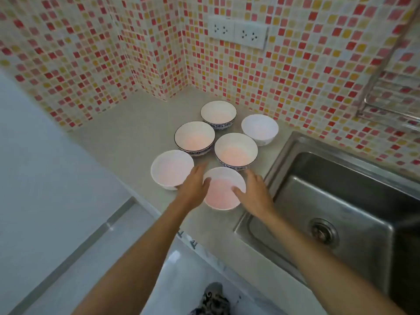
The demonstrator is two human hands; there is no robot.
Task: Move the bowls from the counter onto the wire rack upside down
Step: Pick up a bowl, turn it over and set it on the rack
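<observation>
Several bowls stand upright on the beige counter point(122, 137). The nearest is a plain white bowl point(223, 196). My left hand point(193, 186) clasps its left side and my right hand point(255, 194) its right side, each thumb hooked over the rim. Behind it stand another white bowl point(171, 169), three blue-patterned bowls point(194, 137) point(235, 151) point(218, 113) and a white bowl point(259, 128) at the back right. The metal wire rack point(391, 110) hangs on the tiled wall at the upper right, partly cut off by the frame edge.
A steel sink point(341, 201) lies directly right of the bowls, below the rack. Two wall sockets point(237, 34) sit above the counter corner. Mosaic tiled walls close in the counter at back and left. The counter's front edge runs just under my forearms.
</observation>
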